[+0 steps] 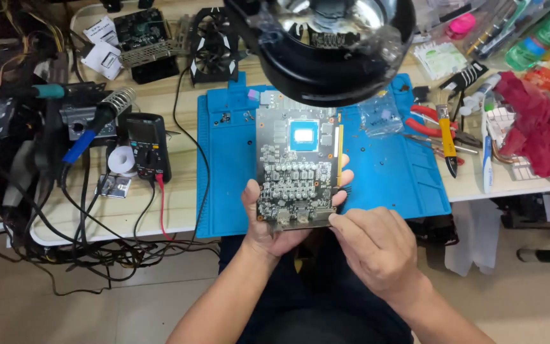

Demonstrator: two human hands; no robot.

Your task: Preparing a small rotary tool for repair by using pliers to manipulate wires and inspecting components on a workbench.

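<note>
Cradling the bare circuit board (297, 167) from beneath in the left hand (268, 220) above the blue mat (389, 172) – right hand (373, 245) pinching its near edge; best kept level, gripped by edges only

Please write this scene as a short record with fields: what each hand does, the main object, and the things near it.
left hand: the left hand holds the circuit board from below, fingers wrapped around its edges
right hand: the right hand pinches the board's lower right corner
board: upright, chip side facing the camera
under it: blue work mat
left of mat: multimeter, soldering iron
right of mat: pliers, red cloth
above: round lamp
</note>
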